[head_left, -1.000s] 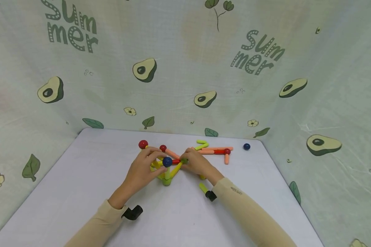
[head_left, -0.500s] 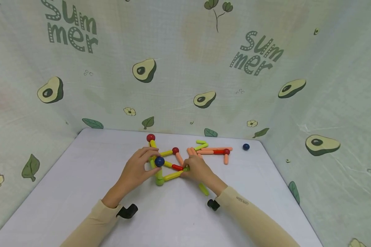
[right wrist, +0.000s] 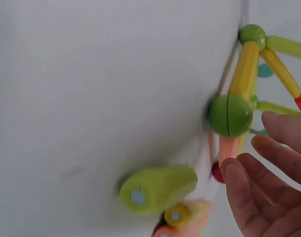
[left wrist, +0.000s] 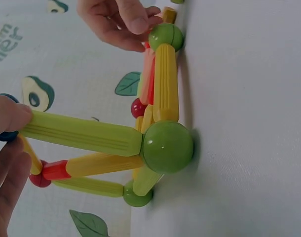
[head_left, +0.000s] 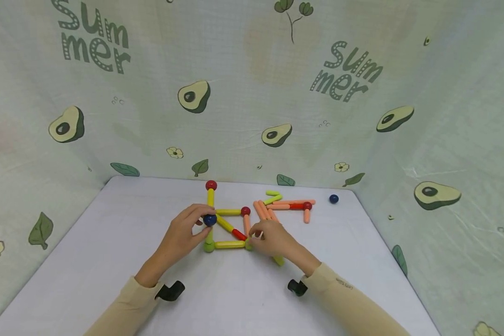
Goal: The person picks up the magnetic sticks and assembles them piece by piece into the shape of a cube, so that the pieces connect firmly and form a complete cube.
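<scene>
The rod-and-ball frame (head_left: 225,225) sits at centre of frame, between both hands. Its blue ball (head_left: 210,220) is pinched by the left hand (head_left: 180,238), at the top of the light green upright (left wrist: 81,132); that rod's long axis runs down to the left corner ball (head_left: 209,246) on the bench (head_left: 235,298). Front yellow rod (head_left: 229,244) is laid left-right from there to the right corner ball (head_left: 248,243). Key relation: the right corner ball lies just left of the right hand (head_left: 273,238), clearly nearer to it; fingers are loosely bent, gap showing, no grip seen; contact can't be told. Right side is crowded: loose green rod (head_left: 279,260) is partly covered by the right hand, loose pink rods (head_left: 260,210) are spread above it. Rear bench edge is close behind the frame; most room is given toward lower centre.
</scene>
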A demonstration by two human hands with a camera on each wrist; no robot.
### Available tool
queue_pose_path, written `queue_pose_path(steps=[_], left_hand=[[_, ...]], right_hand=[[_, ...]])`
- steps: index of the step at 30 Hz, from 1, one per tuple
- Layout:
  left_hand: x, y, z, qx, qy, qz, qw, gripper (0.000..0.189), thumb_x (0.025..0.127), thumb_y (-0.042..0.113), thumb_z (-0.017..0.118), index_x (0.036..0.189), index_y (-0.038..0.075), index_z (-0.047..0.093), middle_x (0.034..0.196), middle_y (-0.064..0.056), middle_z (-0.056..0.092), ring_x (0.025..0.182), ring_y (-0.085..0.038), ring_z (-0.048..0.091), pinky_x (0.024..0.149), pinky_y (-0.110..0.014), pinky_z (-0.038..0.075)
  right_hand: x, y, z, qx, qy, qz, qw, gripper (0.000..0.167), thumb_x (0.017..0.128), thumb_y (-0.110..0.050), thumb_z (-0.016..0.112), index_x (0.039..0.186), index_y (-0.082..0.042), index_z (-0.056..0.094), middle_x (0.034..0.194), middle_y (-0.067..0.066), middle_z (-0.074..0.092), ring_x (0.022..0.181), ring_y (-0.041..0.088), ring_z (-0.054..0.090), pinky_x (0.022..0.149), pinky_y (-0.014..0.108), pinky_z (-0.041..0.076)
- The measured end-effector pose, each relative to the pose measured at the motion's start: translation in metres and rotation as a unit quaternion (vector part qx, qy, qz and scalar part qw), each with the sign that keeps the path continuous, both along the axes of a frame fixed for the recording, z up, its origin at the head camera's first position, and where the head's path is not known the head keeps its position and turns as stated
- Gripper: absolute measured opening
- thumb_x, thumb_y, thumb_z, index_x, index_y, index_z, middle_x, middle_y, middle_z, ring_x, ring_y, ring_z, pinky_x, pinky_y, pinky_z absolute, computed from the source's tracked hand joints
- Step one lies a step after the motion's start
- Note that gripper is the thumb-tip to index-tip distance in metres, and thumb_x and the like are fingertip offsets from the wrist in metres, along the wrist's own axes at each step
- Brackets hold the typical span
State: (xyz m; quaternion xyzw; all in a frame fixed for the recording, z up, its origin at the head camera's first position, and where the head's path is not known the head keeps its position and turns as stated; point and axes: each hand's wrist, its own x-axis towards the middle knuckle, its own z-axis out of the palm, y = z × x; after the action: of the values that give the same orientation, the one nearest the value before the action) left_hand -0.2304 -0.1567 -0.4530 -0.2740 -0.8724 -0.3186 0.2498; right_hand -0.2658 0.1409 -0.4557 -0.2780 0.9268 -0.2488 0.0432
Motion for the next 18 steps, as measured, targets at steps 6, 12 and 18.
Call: queue_pose_path(steps=[6,12,18], left_hand=[[0.001,-0.001,-0.001,0.004,0.002,-0.001,1.0000,0.058,0.082,-0.002,0.090,0.132,0.012,0.066,0.130,0.000,0.066,0.108,-0.012,0.066,0.083,-0.031,0.062],[0.000,-0.002,-0.002,0.002,0.008,-0.002,1.0000,0.054,0.084,0.001,0.090,0.132,0.011,0.066,0.131,0.000,0.066,0.109,-0.012,0.065,0.084,-0.030,0.061],[0.000,-0.001,-0.002,0.006,0.007,-0.011,0.9999,0.054,0.084,0.000,0.089,0.131,0.012,0.066,0.131,0.000,0.065,0.110,-0.012,0.065,0.084,-0.030,0.061]], right_hand=[[-0.017,0.057,0.006,-0.020,0.056,-0.096,0.9936,0.020,0.096,-0.012,0.080,0.115,-0.008,0.079,0.106,0.003,0.075,0.090,0.020,0.067,0.077,0.033,0.059],[-0.059,0.144,0.002,0.000,0.122,-0.191,0.9739,0.026,0.098,-0.004,0.073,0.123,0.000,0.075,0.121,0.021,0.072,0.103,0.037,0.068,0.088,0.051,0.059],[-0.098,0.215,-0.007,0.022,0.116,-0.222,0.9679,0.033,0.097,-0.003,0.071,0.130,0.004,0.070,0.127,0.029,0.067,0.118,0.047,0.061,0.102,0.062,0.049]])
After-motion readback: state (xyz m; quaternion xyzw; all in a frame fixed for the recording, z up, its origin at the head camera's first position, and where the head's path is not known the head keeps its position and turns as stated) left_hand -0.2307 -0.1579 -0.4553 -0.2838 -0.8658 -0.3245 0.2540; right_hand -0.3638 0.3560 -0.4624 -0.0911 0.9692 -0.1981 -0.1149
